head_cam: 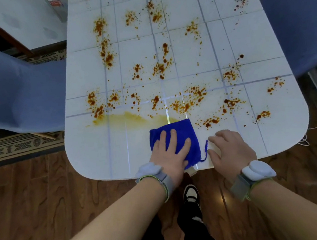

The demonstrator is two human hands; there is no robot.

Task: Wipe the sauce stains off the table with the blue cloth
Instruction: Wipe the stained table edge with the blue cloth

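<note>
The table (90, 158) lies flat and unobstructed ahead, hemmed only by a blue chair (16, 93) at each side.

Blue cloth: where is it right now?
Head view: the blue cloth lies flat near the table's near edge, under the left hand, beside the right hand, just below the yellow smear.

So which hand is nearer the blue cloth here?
Left. The left hand lies flat on the blue cloth, pressing it to the table. The right hand rests on the table just right of it, beside its loose thread.
</note>
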